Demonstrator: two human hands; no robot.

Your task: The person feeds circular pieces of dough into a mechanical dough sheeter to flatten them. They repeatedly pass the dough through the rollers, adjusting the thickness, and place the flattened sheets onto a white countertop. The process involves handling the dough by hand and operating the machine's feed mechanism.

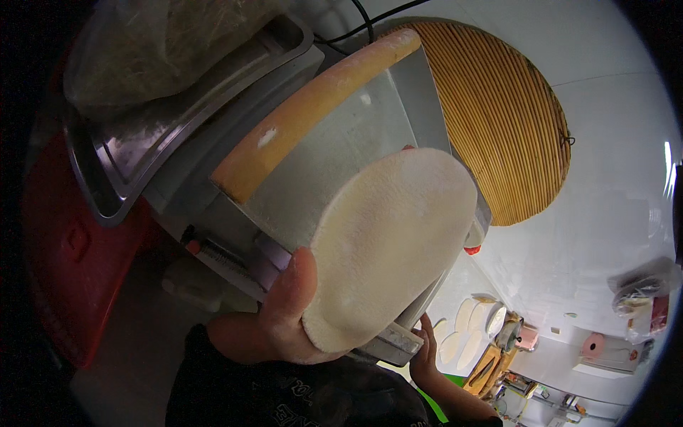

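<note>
My left hand (291,317) holds a flat oval sheet of floured dough (395,245) by its near left end, thumb at the edge and the other fingers mostly hidden underneath. A small reddish tip shows past its far edge. The dough lies over the sloping metal plate (341,144) of a machine, probably a dough sheeter. A tan, rounded strip (315,112) dusted with flour runs along the plate's far left side. At the lower right, my right hand (423,347) is beside the end of a metal part (397,341); its grip is partly hidden.
A metal tray (155,144) bearing a clear plastic bag (160,48) stands at the upper left. Below it is a red plastic surface (80,240). A round slatted mat (501,117) leans on the wall. More dough sheets (469,349) and a wooden board (482,371) lie at the lower right.
</note>
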